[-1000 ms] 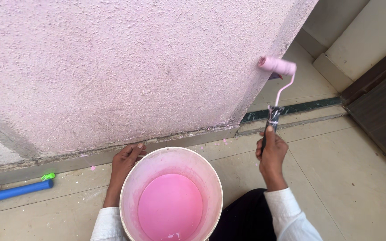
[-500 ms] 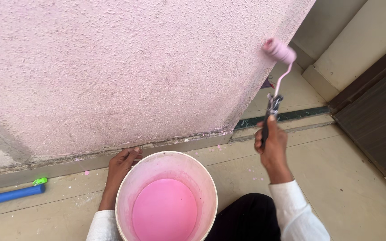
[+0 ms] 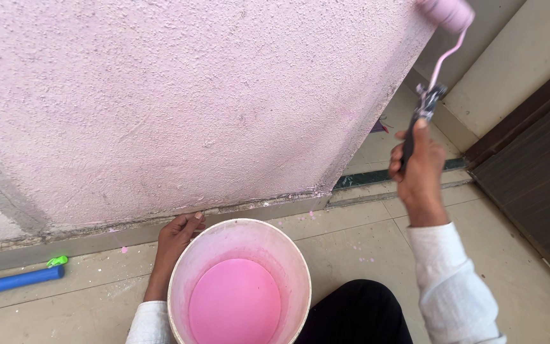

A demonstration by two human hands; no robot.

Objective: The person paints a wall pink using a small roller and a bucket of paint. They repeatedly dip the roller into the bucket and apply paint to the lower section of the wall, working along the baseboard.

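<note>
A pink-coated paint roller, raised to the top right corner of the frame, meets the outer corner of a rough-textured wall already coloured pink across most of its face. The right hand is closed tight around the roller's dark handle, arm stretched upward, white sleeve pushed to the wrist. Judging by the wet roller at the wall's edge, the step in hand is rolling colour onto the corner; a steady stroke along that edge would call for keeping the roller square to the corner so that it does not slip off onto the plain beige wall beyond.

Lower down, the left hand rests with fingers loosely spread against the far rim of a white bucket, holding nothing else. The bucket, partly filled with pink paint, stands on the tiled floor just before the wall's grey base strip. A blue pipe with a green tip lies at left. Open floor spreads to the right, bounded by a dark wooden door frame.
</note>
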